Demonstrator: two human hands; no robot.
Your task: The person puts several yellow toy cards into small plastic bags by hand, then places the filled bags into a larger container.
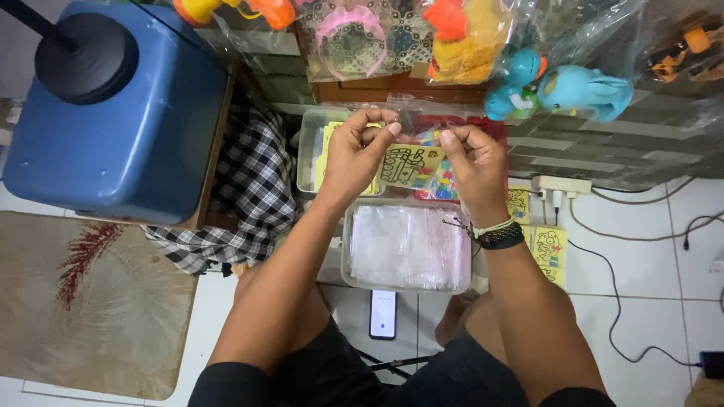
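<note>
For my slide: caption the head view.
Both hands, left hand and right hand, hold a yellow card above a tray of clear bags.

White tiled floor [648,301], patterned beige rug [90,301] at lower left, blue container [128,128] on wooden stand [215,151]; even light.

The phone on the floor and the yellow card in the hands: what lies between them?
In the head view, a clear tub of plastic bags lies between the phone and the yellow card.

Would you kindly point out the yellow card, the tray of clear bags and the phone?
yellow card [409,167], head view, on its printed face.
tray of clear bags [345,249], head view, on its left rim.
phone [383,313], head view, mid-screen.
</note>
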